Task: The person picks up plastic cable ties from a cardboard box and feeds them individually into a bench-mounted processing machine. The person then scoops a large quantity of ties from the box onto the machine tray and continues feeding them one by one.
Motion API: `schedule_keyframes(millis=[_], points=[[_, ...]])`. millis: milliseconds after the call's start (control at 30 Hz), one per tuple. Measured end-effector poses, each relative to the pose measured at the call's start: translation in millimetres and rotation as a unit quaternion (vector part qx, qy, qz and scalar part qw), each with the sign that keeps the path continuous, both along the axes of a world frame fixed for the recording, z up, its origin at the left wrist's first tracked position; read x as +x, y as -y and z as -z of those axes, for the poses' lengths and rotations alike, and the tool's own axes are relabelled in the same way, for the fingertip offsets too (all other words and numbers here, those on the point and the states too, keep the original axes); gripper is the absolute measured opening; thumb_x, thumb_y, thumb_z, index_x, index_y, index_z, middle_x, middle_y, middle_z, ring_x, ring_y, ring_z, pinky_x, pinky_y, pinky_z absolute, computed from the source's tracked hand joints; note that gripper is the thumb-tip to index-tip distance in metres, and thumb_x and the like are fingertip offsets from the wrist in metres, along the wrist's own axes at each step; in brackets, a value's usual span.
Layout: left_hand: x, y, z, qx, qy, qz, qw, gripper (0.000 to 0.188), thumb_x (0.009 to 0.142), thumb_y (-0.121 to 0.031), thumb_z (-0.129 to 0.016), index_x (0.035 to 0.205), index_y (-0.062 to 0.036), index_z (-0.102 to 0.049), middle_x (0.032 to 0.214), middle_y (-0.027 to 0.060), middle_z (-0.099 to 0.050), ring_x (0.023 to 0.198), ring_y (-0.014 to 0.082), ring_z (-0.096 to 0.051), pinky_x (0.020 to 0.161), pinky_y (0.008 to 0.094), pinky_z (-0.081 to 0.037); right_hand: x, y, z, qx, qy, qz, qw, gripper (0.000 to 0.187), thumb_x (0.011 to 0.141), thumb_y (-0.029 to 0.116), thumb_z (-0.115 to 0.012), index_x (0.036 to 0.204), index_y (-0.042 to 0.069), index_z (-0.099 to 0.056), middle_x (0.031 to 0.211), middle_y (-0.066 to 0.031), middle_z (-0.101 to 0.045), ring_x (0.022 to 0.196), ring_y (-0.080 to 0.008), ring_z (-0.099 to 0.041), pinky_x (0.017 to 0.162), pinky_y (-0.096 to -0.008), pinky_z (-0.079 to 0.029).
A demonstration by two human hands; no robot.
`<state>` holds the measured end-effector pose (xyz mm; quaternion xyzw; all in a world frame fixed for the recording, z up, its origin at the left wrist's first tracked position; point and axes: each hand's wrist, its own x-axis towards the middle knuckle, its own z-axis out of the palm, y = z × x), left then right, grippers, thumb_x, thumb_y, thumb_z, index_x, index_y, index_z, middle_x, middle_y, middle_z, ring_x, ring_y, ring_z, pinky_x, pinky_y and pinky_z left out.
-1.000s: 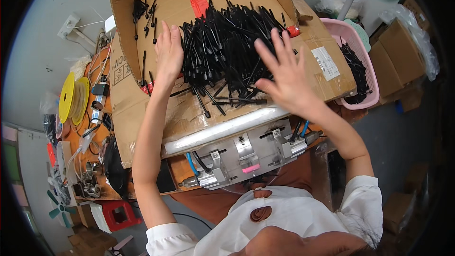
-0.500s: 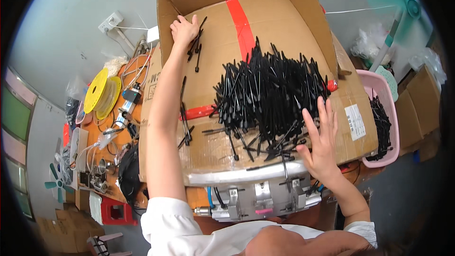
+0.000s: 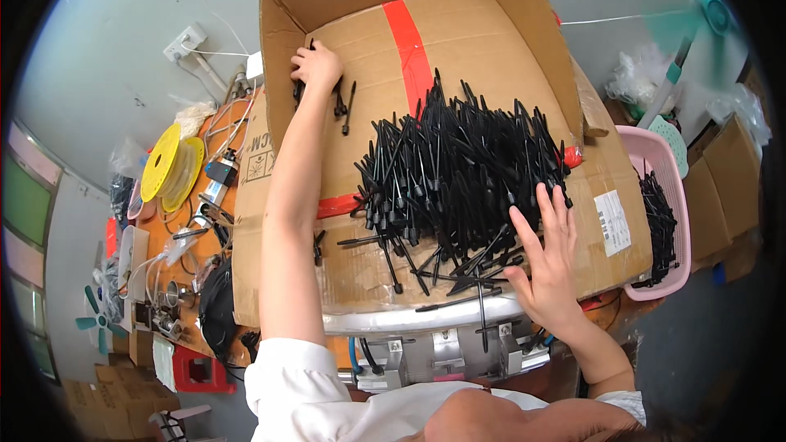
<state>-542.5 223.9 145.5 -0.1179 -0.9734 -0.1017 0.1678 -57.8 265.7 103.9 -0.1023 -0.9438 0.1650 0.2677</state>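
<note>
A large heap of slim black rods with thicker ends (image 3: 458, 164) lies on a cardboard sheet with raised walls. At the far left, my left hand (image 3: 318, 65) is curled over a few loose black rods beside the cardboard wall; their ends show above and below the fingers, though its grip is partly hidden. Two more rods (image 3: 348, 108) lie just right of that hand. My right hand (image 3: 547, 266) rests at the near right edge of the heap, fingers spread and holding nothing. Several rods (image 3: 458, 286) lie loose along the near edge, one overhanging it.
Cardboard walls (image 3: 540, 41) rise at the back and sides. Below the near edge is a metal fixture (image 3: 446, 352) with hoses. A pink basket (image 3: 682, 258) of black rods stands right. Left, an orange table (image 3: 182, 266) bears a yellow spool (image 3: 164, 164), cables and tools. A fan (image 3: 711, 12) stands far right.
My left hand has shifted slightly nearer and its fingers have curled around rods by the left wall. Rods left of the heap are now partly hidden by my forearm. The right hand stays spread.
</note>
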Motion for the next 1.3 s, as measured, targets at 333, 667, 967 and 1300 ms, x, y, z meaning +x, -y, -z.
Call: schedule_keyframes(millis=[333, 667, 967, 1300], points=[[122, 70, 24, -0.011, 0.01, 0.071, 0.997, 0.05, 0.084, -0.017, -0.056, 0.131, -0.0104, -0.041, 0.123, 0.0232, -0.039, 0.117, 0.04, -0.039, 0.088, 0.0603, -0.041, -9, -1, 11, 0.041, -0.057, 0.038, 0.997, 0.056, 0.088, 0.039, -0.058, 0.137, 0.012, -0.047, 0.15, -0.0186, -0.026, 0.14, -0.0385, -0.019, 0.108, -0.0602, -0.016], [125, 99, 13, 0.035, 0.127, 0.185, 0.974, 0.057, 0.096, -0.044, -0.035, 0.147, -0.0197, -0.026, 0.135, 0.0303, -0.041, 0.125, 0.047, -0.04, 0.099, 0.059, -0.034, -22, 2, 25, 0.072, -0.16, 0.036, 0.984, 0.052, 0.091, 0.047, -0.053, 0.13, 0.012, -0.053, 0.144, -0.0174, -0.037, 0.137, -0.035, -0.029, 0.107, -0.056, -0.02], [376, 218, -44, 0.315, 0.063, 0.399, 0.859, 0.033, 0.095, -0.013, -0.051, 0.128, -0.0079, -0.055, 0.1, 0.0106, -0.057, 0.089, 0.0186, -0.055, 0.08, 0.0299, -0.045, -14, -12, 24, 0.086, -0.255, 0.034, 0.963, 0.034, 0.088, 0.024, -0.06, 0.117, 0.008, -0.06, 0.131, -0.0151, -0.049, 0.126, -0.0306, -0.042, 0.1, -0.0437, -0.032], [408, 199, 33, 0.266, 0.048, 0.373, 0.888, 0.02, 0.084, -0.004, -0.064, 0.103, -0.0052, -0.066, 0.09, 0.0066, -0.057, 0.076, 0.0165, -0.053, 0.069, 0.0264, -0.044, 11, -4, -10, 0.14, -0.193, -0.181, 0.954, 0.027, 0.072, 0.004, -0.069, 0.099, 0.008, -0.066, 0.09, -0.0059, -0.057, 0.087, -0.0221, -0.056, 0.079, -0.0344, -0.042]])
